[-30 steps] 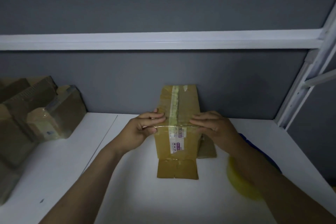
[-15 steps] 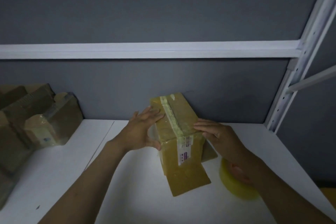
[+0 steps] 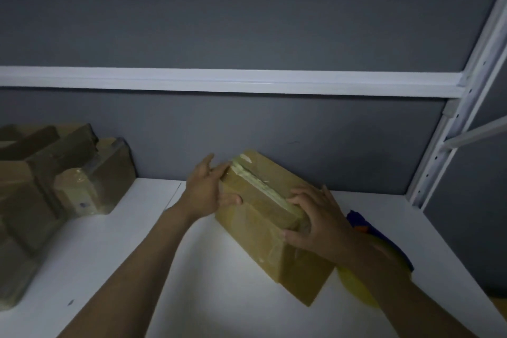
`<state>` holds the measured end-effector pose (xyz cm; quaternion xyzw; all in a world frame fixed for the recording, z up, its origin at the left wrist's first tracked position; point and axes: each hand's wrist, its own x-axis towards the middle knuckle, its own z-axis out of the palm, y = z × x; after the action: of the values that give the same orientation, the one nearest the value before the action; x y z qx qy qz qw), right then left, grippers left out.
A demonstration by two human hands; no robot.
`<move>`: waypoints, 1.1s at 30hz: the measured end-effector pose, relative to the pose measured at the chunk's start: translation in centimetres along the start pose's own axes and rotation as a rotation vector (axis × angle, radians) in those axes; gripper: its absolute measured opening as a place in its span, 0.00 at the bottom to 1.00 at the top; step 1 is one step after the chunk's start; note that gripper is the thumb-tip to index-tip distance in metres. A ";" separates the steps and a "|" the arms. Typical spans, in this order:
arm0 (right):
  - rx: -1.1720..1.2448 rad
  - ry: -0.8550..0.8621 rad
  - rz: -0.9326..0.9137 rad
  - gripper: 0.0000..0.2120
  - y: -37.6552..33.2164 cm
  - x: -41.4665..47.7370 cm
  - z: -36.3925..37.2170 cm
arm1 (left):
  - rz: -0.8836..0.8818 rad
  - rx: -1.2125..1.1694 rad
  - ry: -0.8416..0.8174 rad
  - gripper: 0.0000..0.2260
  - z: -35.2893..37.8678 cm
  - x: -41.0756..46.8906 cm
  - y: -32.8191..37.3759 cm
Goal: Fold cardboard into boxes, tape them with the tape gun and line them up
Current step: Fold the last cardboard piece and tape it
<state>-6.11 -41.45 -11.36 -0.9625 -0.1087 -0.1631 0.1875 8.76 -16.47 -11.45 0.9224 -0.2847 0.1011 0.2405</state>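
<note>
Cardboard box [image 3: 258, 239], one, between two hands: left hand [image 3: 204, 192] flat-fingered against its side, right hand [image 3: 319, 225] gripping its end.

The brown cardboard box [image 3: 263, 230] lies slantwise on the white table [image 3: 109, 269], a pale tape strip [image 3: 260, 186] running along its top seam. The tape gun [image 3: 354, 288], blue with a yellow roll, lies just right of it, partly hidden. Taped boxes [image 3: 90, 186] stand at far left.
</note>
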 end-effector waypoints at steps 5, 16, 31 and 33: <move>0.038 0.080 -0.079 0.26 0.9 0.0 0.7 | -0.155 -0.359 -0.106 0.50 0.2 -0.7 -0.3; 0.083 0.148 0.379 0.20 2.9 4.3 1.5 | 0.212 0.087 0.408 0.26 3.0 -8.8 2.6; 0.021 -0.155 0.749 0.29 9.1 -7.4 -3.4 | 0.262 0.064 0.353 0.25 6.2 -5.9 13.6; -0.029 -0.185 0.819 0.22 10.1 -9.0 -3.1 | 0.242 0.093 0.344 0.24 7.1 -5.9 14.7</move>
<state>-12.57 -53.18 -15.11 -0.9394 0.2688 0.0107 0.2128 -4.16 -27.86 -13.81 0.8609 -0.3430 0.2980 0.2287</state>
